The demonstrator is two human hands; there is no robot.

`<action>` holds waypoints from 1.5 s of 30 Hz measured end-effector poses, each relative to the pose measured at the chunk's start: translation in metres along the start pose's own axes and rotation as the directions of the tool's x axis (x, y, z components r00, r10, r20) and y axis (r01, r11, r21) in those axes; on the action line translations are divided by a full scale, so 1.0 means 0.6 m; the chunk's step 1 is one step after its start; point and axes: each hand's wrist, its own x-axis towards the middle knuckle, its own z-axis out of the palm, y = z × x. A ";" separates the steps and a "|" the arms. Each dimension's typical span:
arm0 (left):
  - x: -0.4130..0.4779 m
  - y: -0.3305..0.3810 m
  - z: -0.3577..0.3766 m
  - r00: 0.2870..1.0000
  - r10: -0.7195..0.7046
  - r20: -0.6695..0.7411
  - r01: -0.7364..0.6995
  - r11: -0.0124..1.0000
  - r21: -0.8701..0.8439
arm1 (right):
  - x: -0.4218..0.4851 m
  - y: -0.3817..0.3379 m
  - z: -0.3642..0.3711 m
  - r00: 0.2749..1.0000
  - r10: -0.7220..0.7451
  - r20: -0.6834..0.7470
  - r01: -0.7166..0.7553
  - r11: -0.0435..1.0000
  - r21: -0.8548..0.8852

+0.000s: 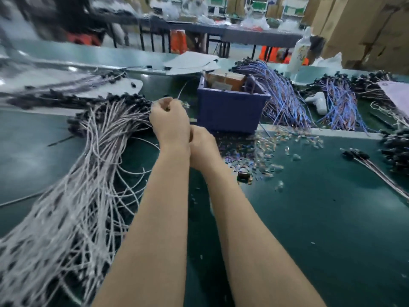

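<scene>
Across our green table (309,229), the big grey wire heap (73,185) at left looked mostly unworked, and the blue bundles (285,96) at right seemed done. Beside the blue box (228,111), our left hand (169,120) pinched one thin wire (181,91). Our right hand (200,147) had its fingers hidden, so we couldn't tell.

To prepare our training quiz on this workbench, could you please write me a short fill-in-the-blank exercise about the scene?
1. The box beyond the left hand is ____ in colour.
2. The bundle of white wires lies to the ____ of the box.
3. The table top is ____ in colour.
Missing words: blue; left; green.
</scene>
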 end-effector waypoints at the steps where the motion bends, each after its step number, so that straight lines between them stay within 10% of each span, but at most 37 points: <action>1: 0.012 0.002 -0.019 0.999 -0.007 -0.051 0.007 1.000 -0.009 | 0.004 -0.013 0.025 0.999 -0.022 0.031 0.023 0.999 -0.031; 6: 0.050 0.014 -0.080 0.975 -0.053 -0.218 0.035 0.995 -0.089 | 0.035 -0.058 0.113 0.987 -0.027 0.156 0.021 0.999 0.038; 11: 0.074 0.025 -0.102 0.944 -0.078 -0.319 0.022 0.984 -0.176 | 0.041 -0.079 0.150 0.943 0.207 0.262 -0.292 0.893 0.344; 19: 0.071 0.036 -0.092 0.928 -0.109 -0.356 -0.010 0.949 -0.315 | 0.051 -0.066 0.135 0.975 0.104 0.197 -0.204 0.775 0.597; 32: 0.066 0.016 -0.088 0.928 -0.177 -0.328 0.007 0.888 -0.460 | 0.048 -0.073 0.104 0.817 0.482 0.316 -0.559 0.526 0.641; 36: 0.066 0.014 -0.091 0.919 -0.190 -0.345 -0.003 0.872 -0.490 | 0.049 -0.070 0.104 0.790 0.435 0.432 -0.588 0.338 0.735; 45: 0.044 0.033 -0.068 0.954 -0.040 -0.297 -0.117 0.863 -0.491 | 0.035 -0.069 0.073 0.812 0.260 0.522 -0.582 0.424 0.694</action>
